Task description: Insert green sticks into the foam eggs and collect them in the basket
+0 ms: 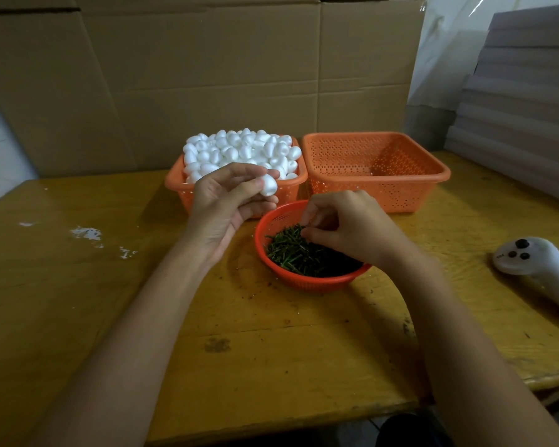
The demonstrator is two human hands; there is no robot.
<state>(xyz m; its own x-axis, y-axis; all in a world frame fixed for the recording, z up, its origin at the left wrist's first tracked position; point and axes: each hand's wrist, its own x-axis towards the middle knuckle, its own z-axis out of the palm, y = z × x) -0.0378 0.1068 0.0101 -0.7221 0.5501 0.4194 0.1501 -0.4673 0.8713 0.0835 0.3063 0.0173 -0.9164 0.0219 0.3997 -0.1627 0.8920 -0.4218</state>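
1. The foam egg [268, 185] is small, white, smooth and matte. The left grip [226, 204] pinches it between thumb and fingertips, raised in front of the left orange basket [178, 185].
2. That basket is heaped above its rim with more foam eggs [242, 150] of the same kind.
3. The green sticks [304, 256] are short, thin and dark, lying in a tangled pile in a round red basket [317, 282] on the counter [271, 350].
4. The right grip [346, 227] has its fingers curled, with the tips down on the top of the stick pile.
5. The right orange basket [378, 188] stands just beside the full one, with its perforated floor bare.
6. The fingertips hide whether the right grip actually pinches a stick, so I cannot tell. This hand also covers part of the pile and the round basket's right rim.
7. The left grip hides the near wall of the left basket and part of the held egg.
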